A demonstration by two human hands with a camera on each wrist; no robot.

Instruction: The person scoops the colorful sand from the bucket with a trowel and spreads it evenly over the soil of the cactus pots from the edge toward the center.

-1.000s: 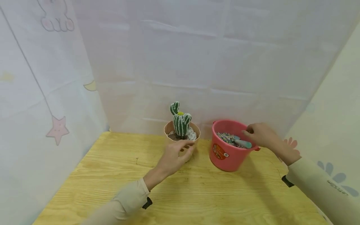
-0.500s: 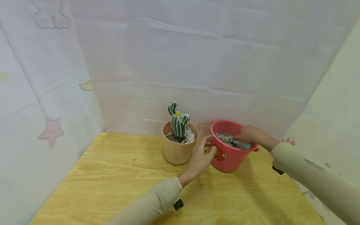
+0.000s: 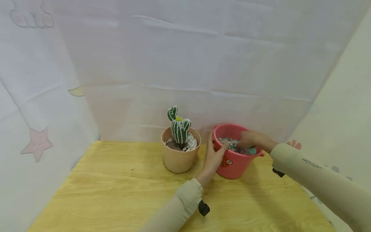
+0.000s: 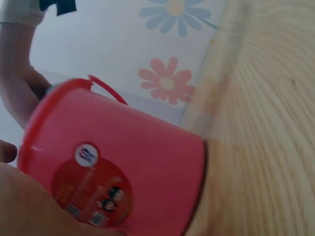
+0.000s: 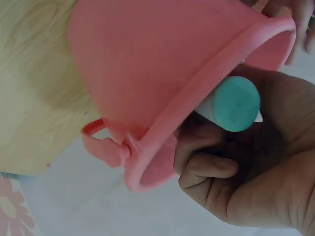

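Note:
A pink bucket holds multicoloured gravel. My left hand holds the bucket's left side, with the thumb at the rim and the fingers around the outer wall. Inside the bucket's right part, my right hand grips a small tool with a white handle and a teal end. The tool's working end is hidden by the hand and the gravel. In the left wrist view the bucket's label shows, partly behind the left hand.
To the left of the bucket stands a peach flowerpot with a knitted cactus and crumpled white material in it. Both containers are on a wooden table near the back wall covering.
My left hand has moved right from in front of the flowerpot to the bucket's side. My right hand has lowered into the bucket and taken hold of the teal-ended tool.

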